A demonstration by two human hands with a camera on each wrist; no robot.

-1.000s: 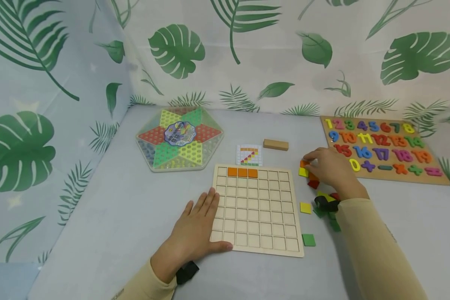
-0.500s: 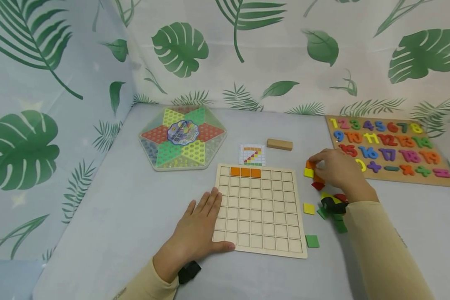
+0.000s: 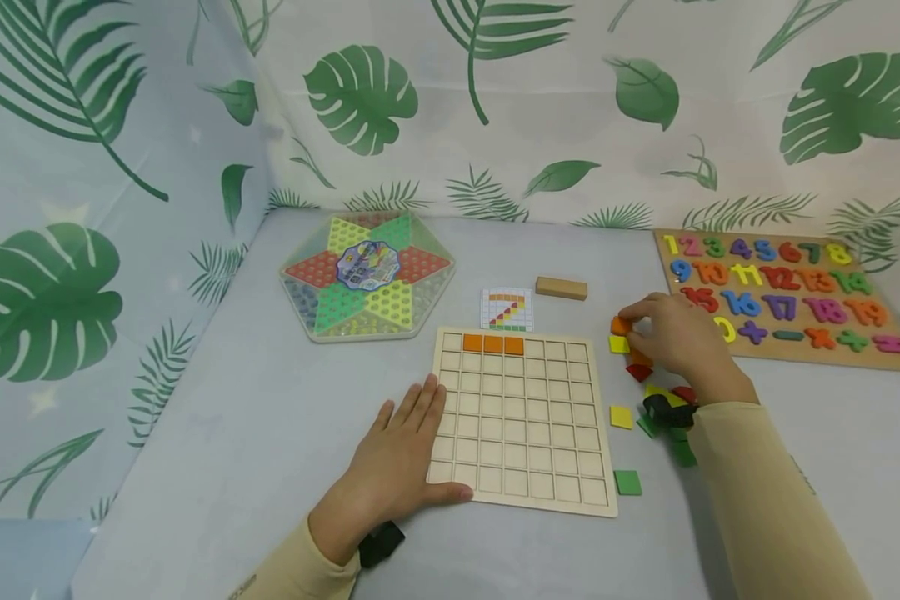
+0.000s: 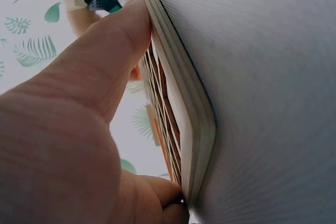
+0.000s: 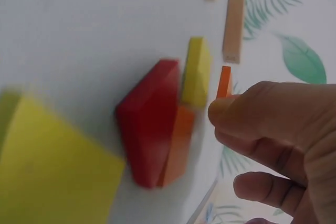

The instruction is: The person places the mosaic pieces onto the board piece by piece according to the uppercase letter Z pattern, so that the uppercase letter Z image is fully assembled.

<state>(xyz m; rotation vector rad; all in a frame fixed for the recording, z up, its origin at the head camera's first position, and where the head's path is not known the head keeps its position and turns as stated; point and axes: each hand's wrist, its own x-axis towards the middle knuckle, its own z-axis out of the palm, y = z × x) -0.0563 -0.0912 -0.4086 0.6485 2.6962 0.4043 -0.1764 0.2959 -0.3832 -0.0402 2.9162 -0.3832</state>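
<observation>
My left hand (image 3: 393, 462) lies with straight fingers along the left side of the wooden grid board (image 3: 525, 507), its thumb at the near edge. The thumb (image 4: 121, 30) touches the board's rim (image 4: 202, 124) in the left wrist view. Three orange square tiles (image 3: 493, 343) sit in the board's top row. Right of the board, my right hand (image 3: 678, 342) pinches an orange tile (image 5: 224, 81) between thumb and fingers. Close by lie a yellow tile (image 5: 196, 74), a red tile (image 5: 149, 121) and another orange tile (image 5: 178, 145).
A pattern card (image 3: 507, 308) and a wooden block (image 3: 562, 288) lie behind the board. A hexagonal game board (image 3: 367, 275) is back left, a number puzzle (image 3: 795, 292) back right. Loose yellow (image 3: 621, 417) and green (image 3: 628, 482) tiles lie beside the board.
The head view has shifted slightly, so the scene appears a little further right. Both hands stay in nearly the same places, the right still at the orange tile.
</observation>
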